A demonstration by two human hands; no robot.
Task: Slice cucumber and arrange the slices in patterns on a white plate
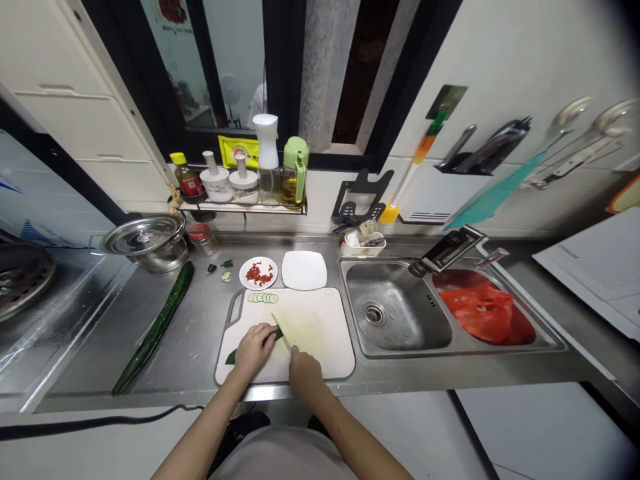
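Observation:
On the white cutting board (pixel 325 320), my left hand (pixel 254 348) is closed over a piece of cucumber (pixel 231 357), whose two ends show on either side of the fingers. My right hand (pixel 305 375) grips a kitchen knife (pixel 281 331), its blade touching or very close to the cucumber's right end. A row of overlapping cucumber slices (pixel 263 299) lies near the board's top left. Behind the board stand a plate of chopped red pieces (pixel 259 272) and a white square plate (pixel 304 269). A long whole cucumber (pixel 155 330) lies to the left on the counter.
To the right is a steel sink (pixel 400 307) with a black faucet (pixel 445 252) and a red bag (pixel 480 312) in its second basin. A lidded pot (pixel 150 243) and a red-lidded jar (pixel 203 239) stand at back left. Above hangs a condiment shelf (pixel 245 207). Cucumber scraps (pixel 226 276) lie by the plate.

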